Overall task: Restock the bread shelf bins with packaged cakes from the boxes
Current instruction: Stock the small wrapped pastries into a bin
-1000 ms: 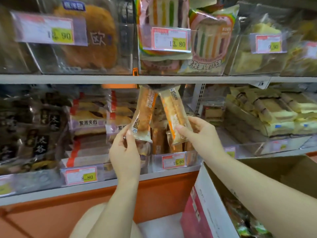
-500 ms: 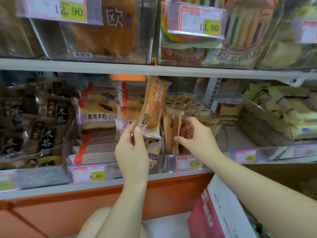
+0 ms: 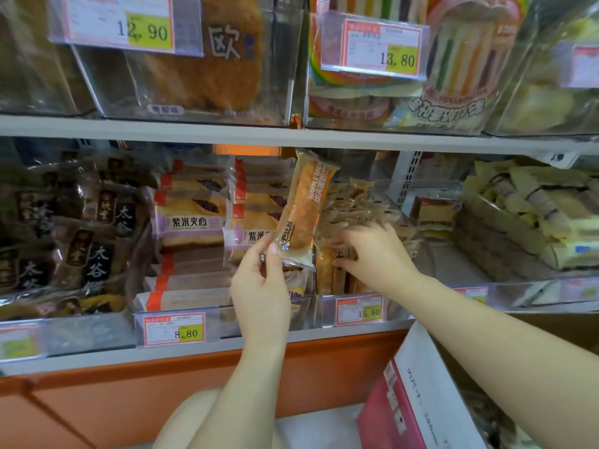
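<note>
Your left hand pinches a cake pack by its lower end, upright before the shelf, likely waiting its turn. Your right hand, fingers spread, presses the row of packs inside the bin, probably making room.

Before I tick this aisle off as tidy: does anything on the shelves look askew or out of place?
Only the pale packs in the right-hand bin: heaped at mixed angles, unlike the flat stacks leftward. Nothing looks spilled.
</note>
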The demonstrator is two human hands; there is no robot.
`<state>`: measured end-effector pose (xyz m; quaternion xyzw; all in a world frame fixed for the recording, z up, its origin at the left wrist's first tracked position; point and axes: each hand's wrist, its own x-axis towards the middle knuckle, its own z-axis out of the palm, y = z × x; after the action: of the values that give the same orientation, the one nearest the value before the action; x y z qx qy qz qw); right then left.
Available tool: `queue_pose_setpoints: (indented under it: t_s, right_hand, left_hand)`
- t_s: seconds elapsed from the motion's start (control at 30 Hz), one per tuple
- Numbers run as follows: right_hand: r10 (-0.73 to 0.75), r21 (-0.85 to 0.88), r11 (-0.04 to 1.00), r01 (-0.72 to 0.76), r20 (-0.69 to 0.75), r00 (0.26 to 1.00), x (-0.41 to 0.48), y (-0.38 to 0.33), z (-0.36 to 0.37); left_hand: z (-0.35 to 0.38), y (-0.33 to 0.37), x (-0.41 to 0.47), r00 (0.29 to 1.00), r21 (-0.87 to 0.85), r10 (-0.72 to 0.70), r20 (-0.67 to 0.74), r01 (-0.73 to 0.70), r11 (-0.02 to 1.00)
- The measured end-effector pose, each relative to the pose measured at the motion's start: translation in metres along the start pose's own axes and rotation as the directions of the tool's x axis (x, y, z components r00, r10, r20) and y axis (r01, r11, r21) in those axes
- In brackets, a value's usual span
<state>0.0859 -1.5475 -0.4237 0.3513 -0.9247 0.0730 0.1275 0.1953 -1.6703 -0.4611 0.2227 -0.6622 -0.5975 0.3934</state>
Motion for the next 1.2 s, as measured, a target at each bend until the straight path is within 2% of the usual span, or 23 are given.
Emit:
queue_pose_setpoints:
  t_s: [0.07, 0.13, 0.17, 0.23, 0.27, 0.33, 0.47, 0.6, 0.63, 0.67, 0.8, 0.83, 1.0, 1.1, 1.13, 1.2]
  right_hand:
    - [0.050, 0.179, 0.983, -0.035, -0.078, 0.996, -0.005, 0.003, -0.011]
    - [0.156, 0.453, 0.886, -0.098, -0.093, 0.983, -0.009, 0.005, -0.027]
    - [0.202, 0.585, 0.799, -0.136, -0.049, 0.978, -0.010, 0.005, -0.034]
    - [0.242, 0.805, 0.561, -0.193, 0.063, 0.968, -0.010, 0.006, -0.043]
    - [0.251, 0.868, 0.452, -0.208, 0.100, 0.963, -0.010, 0.006, -0.046]
    - [0.277, 0.928, 0.309, -0.210, 0.123, 0.953, -0.009, 0.007, -0.048]
    - [0.333, 0.968, 0.155, -0.199, 0.139, 0.933, -0.011, 0.008, -0.049]
    - [0.338, 0.968, 0.105, -0.227, 0.180, 0.924, -0.012, 0.009, -0.049]
    - [0.345, 0.966, 0.120, -0.229, 0.175, 0.922, -0.012, 0.009, -0.050]
    - [0.350, 0.961, 0.159, -0.226, 0.159, 0.923, -0.012, 0.010, -0.050]
    - [0.313, 0.851, 0.491, -0.183, 0.023, 0.950, -0.017, 0.007, -0.054]
    - [0.300, 0.827, 0.536, -0.168, 0.000, 0.954, -0.017, 0.006, -0.054]
    - [0.308, 0.789, 0.584, -0.192, 0.004, 0.951, -0.014, 0.001, -0.043]
    - [0.344, 0.828, 0.539, -0.157, -0.047, 0.938, -0.015, 0.002, -0.046]
    - [0.380, 0.871, 0.472, -0.136, -0.062, 0.923, -0.016, 0.003, -0.048]
    - [0.450, 0.964, 0.253, -0.084, -0.040, 0.892, -0.019, 0.003, -0.054]
  left_hand:
    - [-0.001, -0.002, 0.001, 1.000, 0.006, 0.015, 0.017, -0.015, 1.000]
    - [0.000, -0.002, 0.001, 0.999, 0.006, 0.022, 0.042, -0.023, 1.000]
    - [0.000, -0.002, 0.000, 0.998, 0.006, 0.025, 0.059, -0.026, 1.000]
    - [0.002, -0.003, -0.002, 0.994, 0.010, 0.038, 0.105, -0.039, 0.999]
    - [0.004, -0.002, -0.004, 0.990, 0.016, 0.043, 0.137, -0.045, 0.999]
    - [0.006, 0.001, -0.006, 0.979, 0.029, 0.051, 0.196, -0.057, 0.998]
    - [0.009, 0.007, -0.009, 0.958, 0.026, 0.044, 0.284, -0.053, 0.998]
    - [0.011, 0.006, -0.012, 0.913, 0.038, 0.055, 0.405, -0.076, 0.996]
    - [0.010, 0.005, -0.013, 0.901, 0.057, 0.059, 0.430, -0.093, 0.994]
    - [0.010, 0.003, -0.013, 0.892, 0.085, 0.065, 0.448, -0.115, 0.990]
    - [0.009, -0.003, -0.010, 0.895, 0.241, 0.108, 0.433, -0.230, 0.943]
    - [0.009, -0.004, -0.009, 0.903, 0.271, 0.125, 0.412, -0.252, 0.929]
    - [0.010, -0.005, -0.009, 0.906, 0.345, 0.148, 0.397, -0.297, 0.890]
    - [0.010, -0.006, -0.009, 0.886, 0.357, 0.129, 0.445, -0.307, 0.882]
    - [0.010, -0.006, -0.009, 0.888, 0.331, 0.122, 0.444, -0.289, 0.898]
    - [0.009, -0.001, -0.008, 0.904, 0.194, 0.089, 0.418, -0.185, 0.963]
